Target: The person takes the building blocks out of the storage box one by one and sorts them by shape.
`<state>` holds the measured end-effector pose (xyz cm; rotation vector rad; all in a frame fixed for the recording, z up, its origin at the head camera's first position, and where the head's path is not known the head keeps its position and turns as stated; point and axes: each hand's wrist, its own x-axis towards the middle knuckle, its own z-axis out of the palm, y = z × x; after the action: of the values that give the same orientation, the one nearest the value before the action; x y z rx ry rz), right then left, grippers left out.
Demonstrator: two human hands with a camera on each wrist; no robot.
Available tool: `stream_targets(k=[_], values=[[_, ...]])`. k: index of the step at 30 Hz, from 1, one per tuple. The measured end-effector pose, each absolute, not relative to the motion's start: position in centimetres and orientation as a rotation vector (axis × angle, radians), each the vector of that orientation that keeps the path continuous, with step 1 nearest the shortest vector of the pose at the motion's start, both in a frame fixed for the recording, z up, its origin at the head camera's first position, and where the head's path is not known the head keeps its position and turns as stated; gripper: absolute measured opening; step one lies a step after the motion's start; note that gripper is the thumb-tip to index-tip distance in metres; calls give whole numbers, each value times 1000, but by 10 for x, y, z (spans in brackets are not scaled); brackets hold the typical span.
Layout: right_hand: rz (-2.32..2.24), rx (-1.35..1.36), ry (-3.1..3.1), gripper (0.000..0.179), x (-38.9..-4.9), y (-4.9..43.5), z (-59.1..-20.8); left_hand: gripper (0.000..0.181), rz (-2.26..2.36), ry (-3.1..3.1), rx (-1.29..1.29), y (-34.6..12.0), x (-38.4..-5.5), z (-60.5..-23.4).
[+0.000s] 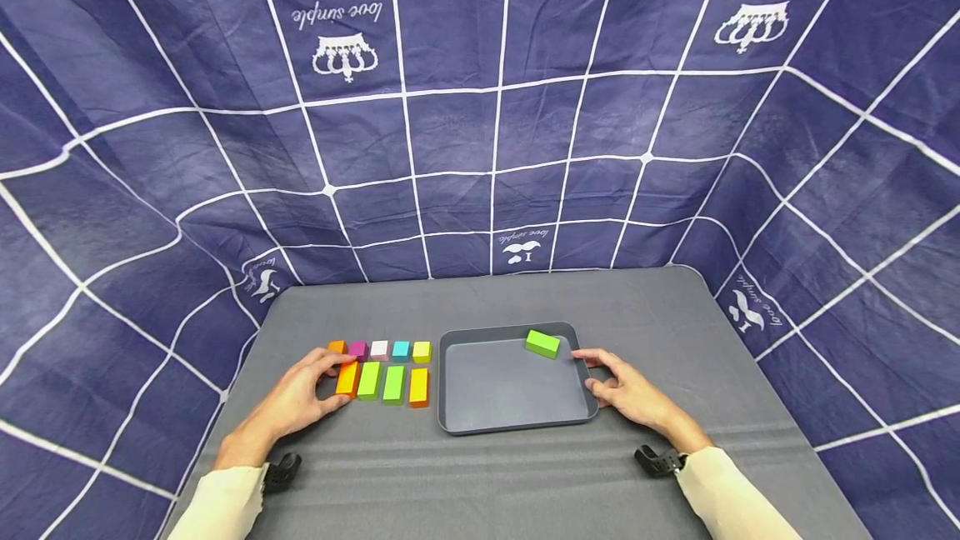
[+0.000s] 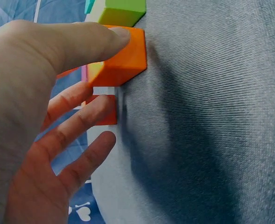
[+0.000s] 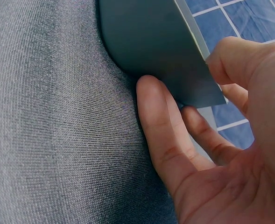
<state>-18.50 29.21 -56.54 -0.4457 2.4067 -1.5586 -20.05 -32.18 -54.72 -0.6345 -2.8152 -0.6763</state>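
Observation:
In the head view my left hand pinches the leftmost long orange block between thumb and finger. Its thumb presses on the orange block in the left wrist view, while the lower fingers extend loosely. My right hand grips the right edge of a shallow grey tray. Seen from the right wrist, a digit meets the rim and other fingers lie against the tray's outer wall. A green block lies tilted in the tray's far right corner.
Right of the held block stand two green blocks and another orange block. Behind them runs a row of small cubes: orange, magenta, white, cyan and yellow. A blue gridded curtain surrounds the grey table.

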Motion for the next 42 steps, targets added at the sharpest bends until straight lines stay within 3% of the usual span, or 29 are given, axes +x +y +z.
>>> stream_targets(k=[14, 42], values=[[-1549, -456, 2419, 55, -184, 291, -564, 70, -620, -2689, -631, -306, -192, -520], [-1573, -477, 2385, 55, -186, 291, -565, 58, -652, -2823, -910, -165, -224, -493]])
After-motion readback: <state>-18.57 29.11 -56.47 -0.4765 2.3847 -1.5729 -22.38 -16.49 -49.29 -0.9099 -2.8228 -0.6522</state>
